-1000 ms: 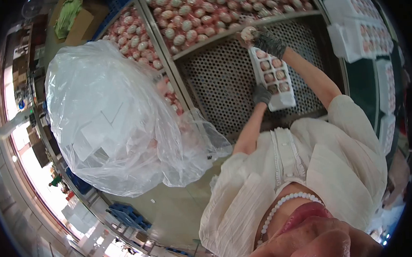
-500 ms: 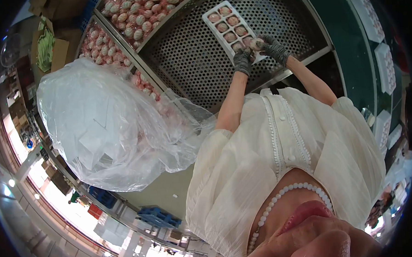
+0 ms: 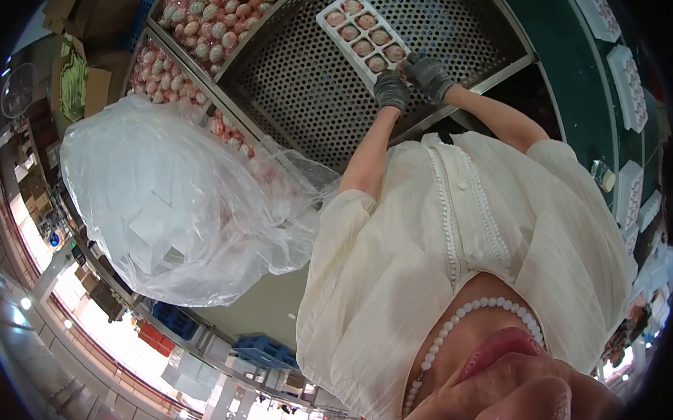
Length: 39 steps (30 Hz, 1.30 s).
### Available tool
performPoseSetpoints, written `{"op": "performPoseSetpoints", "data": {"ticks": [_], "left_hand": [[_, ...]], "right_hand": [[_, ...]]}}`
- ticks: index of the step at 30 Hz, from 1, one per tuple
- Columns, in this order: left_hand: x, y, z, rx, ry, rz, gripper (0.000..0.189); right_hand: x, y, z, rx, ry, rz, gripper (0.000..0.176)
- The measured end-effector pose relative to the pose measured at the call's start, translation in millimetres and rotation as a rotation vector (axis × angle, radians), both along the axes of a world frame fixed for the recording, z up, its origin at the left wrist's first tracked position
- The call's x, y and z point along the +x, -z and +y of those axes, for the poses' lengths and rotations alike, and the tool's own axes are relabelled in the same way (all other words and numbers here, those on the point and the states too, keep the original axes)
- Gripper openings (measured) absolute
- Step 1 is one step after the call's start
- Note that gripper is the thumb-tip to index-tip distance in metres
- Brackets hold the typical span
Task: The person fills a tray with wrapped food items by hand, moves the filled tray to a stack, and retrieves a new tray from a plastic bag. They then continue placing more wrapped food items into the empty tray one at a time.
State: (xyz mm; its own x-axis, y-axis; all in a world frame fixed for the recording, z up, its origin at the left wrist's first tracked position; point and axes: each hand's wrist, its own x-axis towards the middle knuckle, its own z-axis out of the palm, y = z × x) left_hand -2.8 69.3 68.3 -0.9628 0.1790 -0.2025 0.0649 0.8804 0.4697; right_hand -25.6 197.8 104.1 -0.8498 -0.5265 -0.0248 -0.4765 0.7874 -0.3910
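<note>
A white tray (image 3: 346,44) with two rows of square compartments lies slanted on a perforated metal work surface (image 3: 286,84). Round pale pinkish pieces (image 3: 379,36) sit in its visible compartments. My left hand (image 3: 391,90), in a dark grey knitted glove, is closed at the tray's near end, its fingertips hidden. Gloved the same way, my right hand (image 3: 430,76) reaches over the near right corner with bent fingers. The two hands almost meet there and cover the last compartments. Whatever lies under their fingers is hidden.
Bins at the upper left hold many round pieces in red-and-clear wrapping (image 3: 216,27). A large clear plastic bag (image 3: 156,203) bulges at my left. Along the right runs a green belt (image 3: 554,43), with filled white trays (image 3: 629,88) beyond it. An open carton (image 3: 95,89) stands far left.
The round pale piece seen between my hands is now hidden from view. My right hand has moved in over the tray's near corner. The whole view has shifted slightly.
</note>
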Motion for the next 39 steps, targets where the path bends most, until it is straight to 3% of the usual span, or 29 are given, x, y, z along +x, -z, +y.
{"op": "performPoseSetpoints", "data": {"ticks": [3,5,7,9,11,14,16,20,22,24,26,28,29,30,32,34,35,37,39], "left_hand": [[12,13,4,0.151,-0.198,0.054,0.025],[18,6,9,0.260,-0.295,0.119,0.026],[18,-4,7,0.255,-0.195,0.161,0.027],[19,2,6,0.197,-0.190,0.154,0.027],[12,20,5,0.091,-0.094,0.073,0.028],[6,22,6,0.140,-0.058,-0.015,0.028],[10,10,7,0.074,-0.096,0.085,0.027],[12,4,9,0.022,-0.106,0.033,0.026],[5,-1,2,0.008,-0.038,-0.095,0.026],[6,26,4,-0.009,0.004,-0.070,0.026],[7,22,3,0.204,-0.145,0.106,0.028],[18,5,6,0.256,-0.182,0.103,0.028],[21,-1,9,0.253,-0.254,0.139,0.028],[17,-1,9,0.250,-0.315,0.183,0.028],[12,26,6,0.194,-0.169,0.218,0.030],[2,31,6,0.193,-0.157,-0.058,0.030],[-2,23,6,0.197,-0.131,-0.030,0.030],[1,5,-1,0.347,-0.119,-0.051,0.028],[-3,-2,-4,0.331,-0.105,-0.109,0.028]], "right_hand": [[1,25,-9,0.131,0.029,0.035,0.023],[-4,28,2,0.037,-0.078,0.117,0.021],[-11,27,-1,-0.081,-0.185,0.209,0.019],[-10,26,-5,0.063,0.010,-0.027,0.019],[-10,27,-9,0.068,-0.042,0.021,0.019],[-17,7,-10,0.037,-0.109,0.029,0.018],[-25,0,-12,0.106,-0.115,-0.195,0.013],[-14,22,-17,0.090,-0.096,0.097,0.017],[-12,16,-25,0.155,-0.075,0.004,0.020],[-18,9,-22,0.116,-0.120,-0.132,0.020],[-21,23,-15,0.166,-0.111,-0.113,0.020],[-19,20,-13,0.097,-0.003,-0.148,0.020],[-25,33,-19,0.364,-0.014,-0.250,0.020],[-26,43,-20,0.361,0.001,-0.226,0.020],[-33,72,-13,0.356,-0.232,-0.158,0.023],[-30,63,-21,0.342,0.011,-0.161,0.021],[-32,46,-18,0.343,0.040,-0.134,0.021],[-28,23,-9,0.150,-0.069,-0.336,0.024],[-15,29,-7,0.124,0.045,-0.207,0.027]]}}
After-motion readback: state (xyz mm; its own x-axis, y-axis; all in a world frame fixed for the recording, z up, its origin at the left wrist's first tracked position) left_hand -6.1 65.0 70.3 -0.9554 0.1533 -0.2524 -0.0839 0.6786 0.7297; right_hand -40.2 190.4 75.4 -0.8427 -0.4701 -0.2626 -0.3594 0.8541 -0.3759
